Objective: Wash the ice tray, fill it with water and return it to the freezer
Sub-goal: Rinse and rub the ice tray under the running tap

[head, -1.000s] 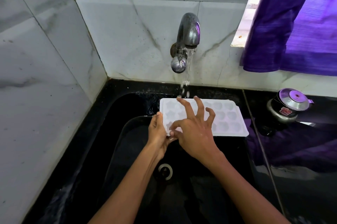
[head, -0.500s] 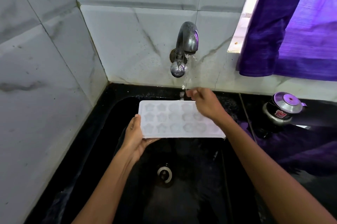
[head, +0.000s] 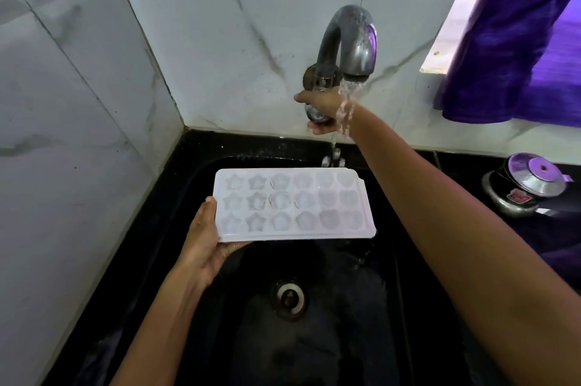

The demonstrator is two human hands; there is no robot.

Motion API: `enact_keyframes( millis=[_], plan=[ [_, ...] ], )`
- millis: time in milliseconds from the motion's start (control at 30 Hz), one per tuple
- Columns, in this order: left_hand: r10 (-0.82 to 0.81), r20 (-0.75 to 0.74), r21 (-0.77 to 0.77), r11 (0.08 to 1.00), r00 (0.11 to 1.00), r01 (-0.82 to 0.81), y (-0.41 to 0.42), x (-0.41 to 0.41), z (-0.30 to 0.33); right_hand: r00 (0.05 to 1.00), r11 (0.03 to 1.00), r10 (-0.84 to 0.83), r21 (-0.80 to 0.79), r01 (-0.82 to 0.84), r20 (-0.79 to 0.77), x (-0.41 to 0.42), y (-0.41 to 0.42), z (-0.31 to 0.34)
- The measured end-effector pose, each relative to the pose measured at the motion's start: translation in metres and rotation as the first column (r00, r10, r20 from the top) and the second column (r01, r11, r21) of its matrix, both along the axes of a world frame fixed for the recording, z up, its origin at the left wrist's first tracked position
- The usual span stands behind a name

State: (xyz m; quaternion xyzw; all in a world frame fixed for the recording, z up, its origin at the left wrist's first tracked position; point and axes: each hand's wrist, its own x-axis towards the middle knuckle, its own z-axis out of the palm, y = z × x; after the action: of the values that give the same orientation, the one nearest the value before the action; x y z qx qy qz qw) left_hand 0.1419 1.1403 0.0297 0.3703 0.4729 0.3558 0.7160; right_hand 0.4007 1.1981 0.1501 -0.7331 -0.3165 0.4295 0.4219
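A white ice tray (head: 295, 204) with star and flower shaped cells hangs level over the black sink (head: 195, 184). My left hand (head: 206, 242) holds it by its left end, thumb on top and fingers underneath. My right hand (head: 323, 110) is up at the wall, fingers wrapped round the round knob of the metal tap (head: 349, 42). Water runs from the spout, over my right wrist, and falls just behind the tray's far edge.
The drain (head: 289, 299) lies in the basin below the tray. A steel pressure cooker (head: 528, 186) stands on the black counter at the right. A purple curtain (head: 518, 33) hangs at the window. Marble tiles wall in the left and back.
My right hand left the tray's far edge and rose to grip the tap knob. The tray moved slightly nearer and left of the stream, still held by my left hand.
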Motion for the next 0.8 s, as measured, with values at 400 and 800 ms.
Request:
enact_keyframes(
  millis=[400, 800],
  plan=[
    [0.009, -0.020, -0.035, 0.999, 1.000, -0.009, 0.008, 0.000, -0.017, 0.784, 0.985, 0.090, 0.169, 0.019, -0.614, 0.015, -0.008, -0.019],
    [0.008, 0.030, -0.022, 1.000, 1.000, -0.007, -0.004, 0.000, -0.003, 0.867, 0.995, 0.073, 0.101, -0.026, -0.492, -0.002, -0.050, -0.016]
  ],
)
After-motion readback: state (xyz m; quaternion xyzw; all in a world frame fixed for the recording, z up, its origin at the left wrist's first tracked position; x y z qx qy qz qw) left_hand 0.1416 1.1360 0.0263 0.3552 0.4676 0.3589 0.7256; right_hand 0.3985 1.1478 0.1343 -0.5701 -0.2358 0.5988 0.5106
